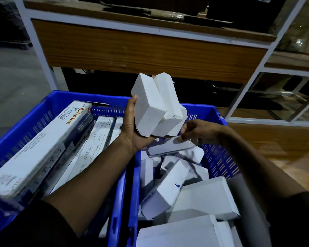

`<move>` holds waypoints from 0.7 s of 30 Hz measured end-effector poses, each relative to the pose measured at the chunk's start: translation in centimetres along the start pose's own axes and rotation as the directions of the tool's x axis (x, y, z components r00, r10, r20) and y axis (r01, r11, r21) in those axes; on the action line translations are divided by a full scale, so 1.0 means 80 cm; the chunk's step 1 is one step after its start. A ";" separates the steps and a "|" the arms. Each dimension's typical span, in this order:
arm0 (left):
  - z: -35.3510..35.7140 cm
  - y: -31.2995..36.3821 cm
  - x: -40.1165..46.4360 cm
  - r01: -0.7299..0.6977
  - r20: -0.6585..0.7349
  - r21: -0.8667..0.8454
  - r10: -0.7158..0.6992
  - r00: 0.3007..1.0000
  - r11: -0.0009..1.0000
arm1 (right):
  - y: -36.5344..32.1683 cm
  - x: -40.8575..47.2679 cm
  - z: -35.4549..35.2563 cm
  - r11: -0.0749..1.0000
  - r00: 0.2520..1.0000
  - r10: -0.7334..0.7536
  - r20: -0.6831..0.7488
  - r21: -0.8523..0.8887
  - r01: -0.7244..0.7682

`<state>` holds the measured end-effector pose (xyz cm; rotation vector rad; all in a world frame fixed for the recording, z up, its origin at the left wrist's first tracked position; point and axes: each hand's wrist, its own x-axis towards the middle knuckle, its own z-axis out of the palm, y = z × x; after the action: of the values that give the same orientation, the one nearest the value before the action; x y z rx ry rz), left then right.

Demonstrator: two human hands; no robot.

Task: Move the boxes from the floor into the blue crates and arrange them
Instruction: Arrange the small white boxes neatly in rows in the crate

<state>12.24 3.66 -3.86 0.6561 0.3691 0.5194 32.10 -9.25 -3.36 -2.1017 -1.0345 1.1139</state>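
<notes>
Two white boxes point(155, 106) are standing in your left hand point(132, 129), fingers curling round them, above the right crate point(219, 157). Your right hand point(194, 131) is pinching another box point(169, 146) inside it. You are arranging; next calls for setting these down in neat rows.

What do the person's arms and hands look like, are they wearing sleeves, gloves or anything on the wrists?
Both forearms are bare from well above the wrist down. A dark sleeve covers the left upper arm at the bottom edge of the view, and another dark sleeve shows on the right. The left hand and right hand wear no gloves. No watch, band or ring is visible.
</notes>
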 end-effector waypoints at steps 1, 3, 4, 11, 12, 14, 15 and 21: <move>0.000 0.000 0.000 -0.002 0.008 0.007 0.002 1.000 1.000 | 0.000 -0.006 0.002 0.998 0.997 0.049 0.052 -0.046 -0.047; 0.001 0.000 -0.001 -0.002 0.016 0.021 0.002 1.000 1.000 | -0.001 -0.014 0.010 0.986 0.988 0.113 0.103 -0.133 -0.099; 0.002 0.000 -0.001 0.000 0.017 0.025 0.000 1.000 1.000 | -0.003 -0.016 0.015 0.983 0.987 0.128 0.097 -0.147 -0.113; 0.003 0.001 -0.003 -0.014 -0.008 0.013 0.014 1.000 1.000 | -0.017 -0.010 0.041 0.975 0.991 0.037 -0.128 -0.214 -0.064; 0.004 0.002 -0.004 -0.018 -0.011 0.004 0.019 1.000 1.000 | -0.012 -0.001 0.045 0.970 0.982 0.027 -0.185 -0.231 -0.070; 0.005 0.002 -0.004 -0.034 -0.016 -0.006 0.034 0.999 0.999 | 0.008 0.022 0.059 0.978 0.971 0.005 -0.239 -0.202 -0.055; 0.005 0.002 -0.005 -0.036 -0.014 -0.010 0.036 0.999 0.999 | 0.012 0.029 0.071 0.983 0.969 -0.023 -0.245 -0.181 -0.022; 0.005 0.003 -0.007 0.000 -0.006 0.003 0.000 1.000 1.000 | -0.005 0.011 0.091 0.995 0.974 -0.081 0.211 -0.036 0.091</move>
<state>11.89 3.30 -3.28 0.6581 0.3753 0.5212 26.04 -7.51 -7.17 -1.9845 -1.2469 1.3005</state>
